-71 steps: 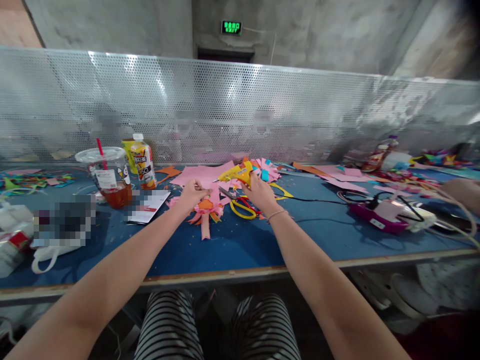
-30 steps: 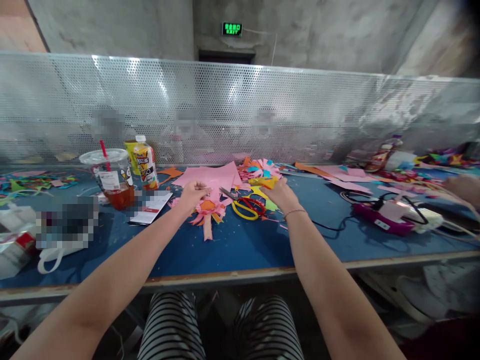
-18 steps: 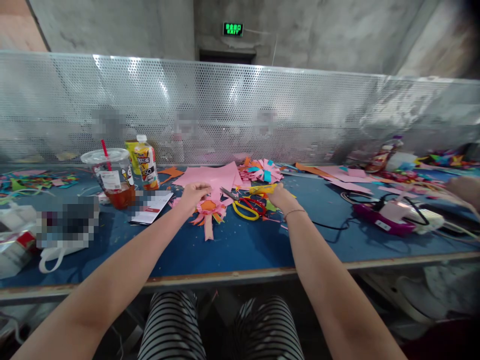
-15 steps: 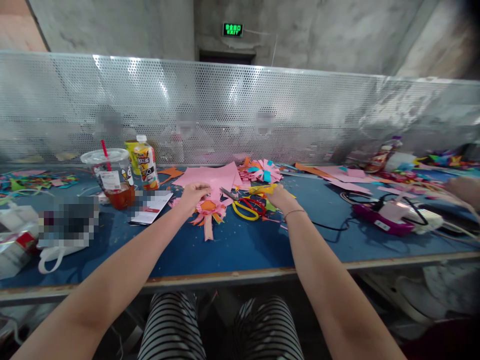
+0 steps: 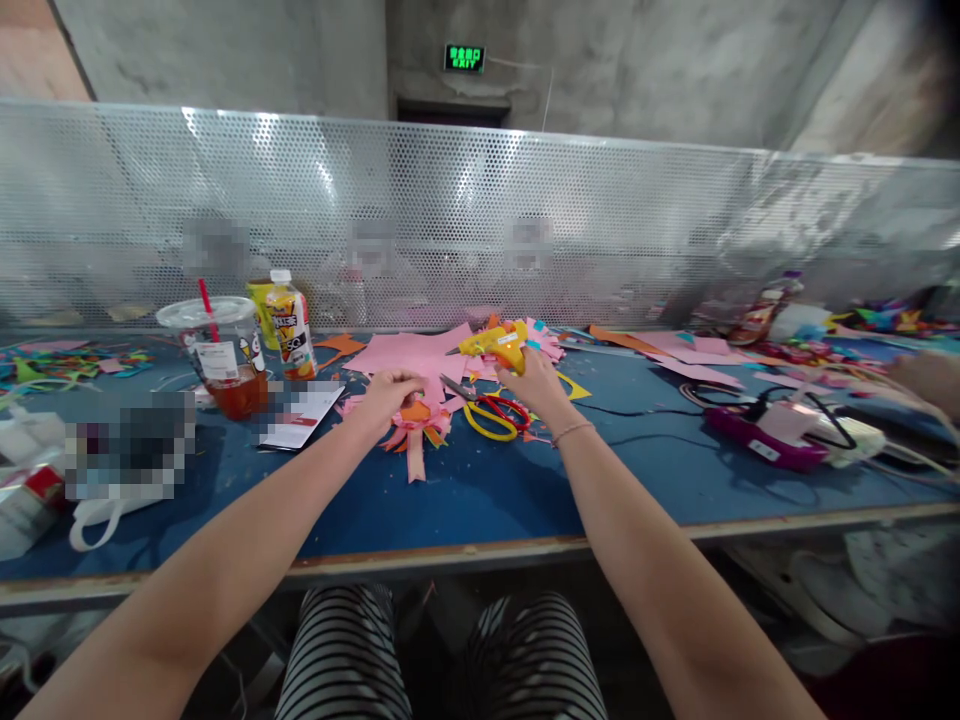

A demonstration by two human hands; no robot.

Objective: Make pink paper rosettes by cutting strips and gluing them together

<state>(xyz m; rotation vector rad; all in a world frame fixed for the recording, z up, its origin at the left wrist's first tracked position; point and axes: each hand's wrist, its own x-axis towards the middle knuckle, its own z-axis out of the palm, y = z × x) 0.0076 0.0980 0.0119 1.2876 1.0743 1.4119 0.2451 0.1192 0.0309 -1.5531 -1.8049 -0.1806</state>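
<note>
My right hand (image 5: 534, 383) grips a yellow glue gun (image 5: 495, 345) lifted off the blue table (image 5: 465, 490), nozzle pointing left. Its black cord (image 5: 637, 410) trails right across the table. My left hand (image 5: 390, 393) pinches the top of a pink and orange paper rosette (image 5: 415, 425) that lies flat with a pink ribbon tail toward me. Red and yellow scissors (image 5: 491, 412) lie between my hands. A pink paper sheet (image 5: 409, 352) lies just behind the rosette.
A lidded plastic cup with a red straw (image 5: 217, 350) and a juice bottle (image 5: 286, 325) stand at the left. A power strip with plugs (image 5: 780, 430) sits at the right, near another person's hand (image 5: 926, 380). Paper scraps litter the far edge below a perforated metal screen (image 5: 480, 220).
My right hand, which had set the glue gun down on the table to the right of the scissors, has picked it up again and raised it toward the rosette. My left hand stayed put.
</note>
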